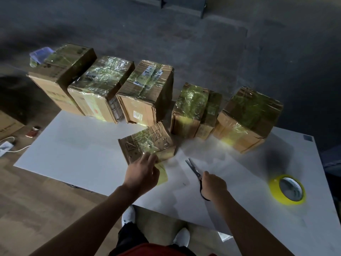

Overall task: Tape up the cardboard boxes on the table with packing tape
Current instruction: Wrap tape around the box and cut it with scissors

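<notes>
A white table (73, 148) is standing on a dark grey floor, and the light is rather weak. The small box (147, 143) is lying near the table's front edge, and its top is already covered with shiny yellowish tape.

The left hand (142, 172) is resting on the near edge of the small box. Its fingers (150, 157) are lying almost straight, with the tips touching the taped top, and they are not curling around anything. A loose tape strip (162, 175) is running from the near side of the small box down to the table, partly under this hand.

To the right of the small box, the right hand (214, 185) is gripping the scissors (193, 168). Its fingers are curling around the dark handles, and the blades are pointing towards the small box without touching it. I cannot tell if the blades are a little apart.

Further right of the small box, well apart from it, the tape roll (287, 190) is lying flat, bright yellow.

Behind the small box, the row of larger boxes (147, 93) is standing, all wrapped with the same tape. Far to the left behind the small box, a blue plastic container (41, 53) is sitting on the last one of the row.
</notes>
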Motion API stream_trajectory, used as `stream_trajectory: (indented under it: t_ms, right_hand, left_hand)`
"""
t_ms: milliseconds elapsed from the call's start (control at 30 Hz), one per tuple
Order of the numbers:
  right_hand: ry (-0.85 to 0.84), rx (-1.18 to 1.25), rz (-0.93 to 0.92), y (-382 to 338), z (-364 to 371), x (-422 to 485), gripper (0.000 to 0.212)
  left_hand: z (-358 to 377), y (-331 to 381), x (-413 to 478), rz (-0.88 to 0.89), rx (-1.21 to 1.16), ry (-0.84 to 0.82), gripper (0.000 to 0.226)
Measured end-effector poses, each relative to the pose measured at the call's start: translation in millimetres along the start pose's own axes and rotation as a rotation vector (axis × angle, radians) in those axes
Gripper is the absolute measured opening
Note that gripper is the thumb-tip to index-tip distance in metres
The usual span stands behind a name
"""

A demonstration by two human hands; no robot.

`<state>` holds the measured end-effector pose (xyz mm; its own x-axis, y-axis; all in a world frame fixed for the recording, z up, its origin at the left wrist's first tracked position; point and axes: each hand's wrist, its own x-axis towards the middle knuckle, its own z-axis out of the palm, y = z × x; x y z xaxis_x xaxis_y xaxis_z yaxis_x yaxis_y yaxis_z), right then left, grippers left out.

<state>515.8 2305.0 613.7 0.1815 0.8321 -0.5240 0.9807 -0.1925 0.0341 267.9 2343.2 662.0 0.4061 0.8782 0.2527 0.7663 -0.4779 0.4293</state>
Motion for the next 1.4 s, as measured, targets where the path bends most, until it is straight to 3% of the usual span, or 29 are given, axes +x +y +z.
stream_trajectory:
  t_ms: [100,233,333,433,533,633,1000,1100,1300,1400]
  right_hand:
    - [0.041,-0.022,0.003,-12,2,-4,0.024]
    - [0.061,0.005,0.052,-19,4,-6,0.024]
    - [0.025,0.088,0.0,-18,-4,2,0.025]
    - [-0.061,0.381,-0.09,-10,-18,10,0.014]
    - [-0.196,0.74,-0.196,-2,-32,14,0.019]
    - [-0.288,0.863,-0.333,-2,-44,14,0.026]
    - [-0.34,0.398,-0.511,-21,-105,22,0.033]
    - [-0.366,0.336,-0.509,-21,-121,28,0.023]
    - [-0.343,0.277,-0.487,-25,-134,39,0.032]
    - [-0.359,0.261,-0.494,-37,-137,41,0.02]
  left_hand:
    - [9,2,-19,-0.101,-0.029,-0.038,0.016]
    - [18,-8,-22,-0.412,0.031,-0.163,0.038]
    - [17,-16,-19,-0.462,0.039,-0.152,0.043]
    - [11,-22,-18,-0.521,-0.046,-0.064,0.036]
    - [10,-22,-20,-0.579,-0.246,-0.003,0.035]
    - [11,-17,-21,-0.651,-0.435,0.012,0.037]
    - [10,-28,-19,-0.776,-0.505,-0.079,0.042]
    - [9,-30,-17,-0.789,-0.496,-0.129,0.045]
    - [3,-28,-14,-0.804,-0.55,-0.198,0.048]
    - [1,-29,-12,-0.803,-0.573,-0.224,0.048]
